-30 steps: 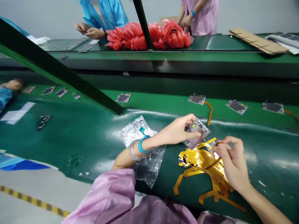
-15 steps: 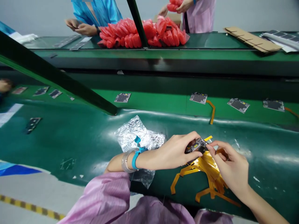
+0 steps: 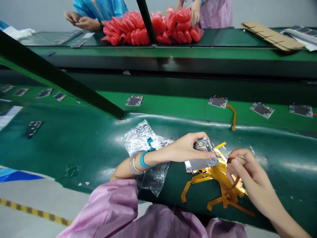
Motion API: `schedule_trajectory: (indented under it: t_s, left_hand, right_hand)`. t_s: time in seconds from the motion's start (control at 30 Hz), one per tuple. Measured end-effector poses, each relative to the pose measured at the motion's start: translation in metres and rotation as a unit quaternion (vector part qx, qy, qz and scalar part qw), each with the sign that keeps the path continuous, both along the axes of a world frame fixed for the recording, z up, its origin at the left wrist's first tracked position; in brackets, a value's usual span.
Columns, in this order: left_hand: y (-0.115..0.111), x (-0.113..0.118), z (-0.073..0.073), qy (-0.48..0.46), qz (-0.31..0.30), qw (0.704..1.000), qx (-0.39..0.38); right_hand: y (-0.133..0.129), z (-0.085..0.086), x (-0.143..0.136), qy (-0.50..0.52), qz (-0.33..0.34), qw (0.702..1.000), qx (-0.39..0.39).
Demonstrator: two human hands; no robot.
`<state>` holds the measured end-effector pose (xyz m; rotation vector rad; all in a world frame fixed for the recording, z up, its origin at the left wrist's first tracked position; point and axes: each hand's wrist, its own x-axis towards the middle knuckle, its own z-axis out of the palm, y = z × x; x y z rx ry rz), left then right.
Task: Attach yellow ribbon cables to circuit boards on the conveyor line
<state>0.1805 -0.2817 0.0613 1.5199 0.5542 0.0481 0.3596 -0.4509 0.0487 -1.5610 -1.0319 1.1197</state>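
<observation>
My left hand grips a circuit board between thumb and fingers, its flat grey face and small yellow square turned up. To its right, my right hand pinches an orange flex cable, whose dark end shows at the fingertips. The cable and the board are apart. Beneath both hands lies a heap of yellow-orange flex cables, partly covered by the board and the right fingers. A crumpled silvery bag lies under my left forearm, which wears a blue wrist strap.
Beyond the green mat, a belt carries several circuit boards, including one with a flex cable attached. A dark green post slants across the left. Red bubble-wrap bundles sit on the far bench, where two people work. A small board lies left.
My right hand has drawn back from the board to the right with the cable. My left hand has turned the board flatter. The belt boards have shifted right.
</observation>
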Motion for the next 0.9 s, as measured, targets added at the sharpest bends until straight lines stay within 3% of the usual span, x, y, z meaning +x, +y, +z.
schedule_trajectory:
  t_s: [0.33,0.53,0.73,0.9]
  left_hand:
    - [-0.007,-0.005,0.010,0.044,-0.068,0.996,0.039]
    - [-0.010,-0.006,0.014,0.047,-0.076,0.994,0.059]
    - [-0.011,-0.007,0.016,0.041,-0.093,0.993,0.060]
    - [-0.009,-0.006,0.013,0.041,-0.092,0.992,0.074]
  right_hand:
    - [0.008,0.008,0.000,0.042,0.031,0.994,-0.097]
    - [0.008,0.010,-0.004,0.025,0.031,0.995,-0.091]
    - [0.013,0.011,-0.005,0.034,0.081,0.991,-0.102]
    - [0.014,0.009,-0.006,0.041,0.070,0.991,-0.109]
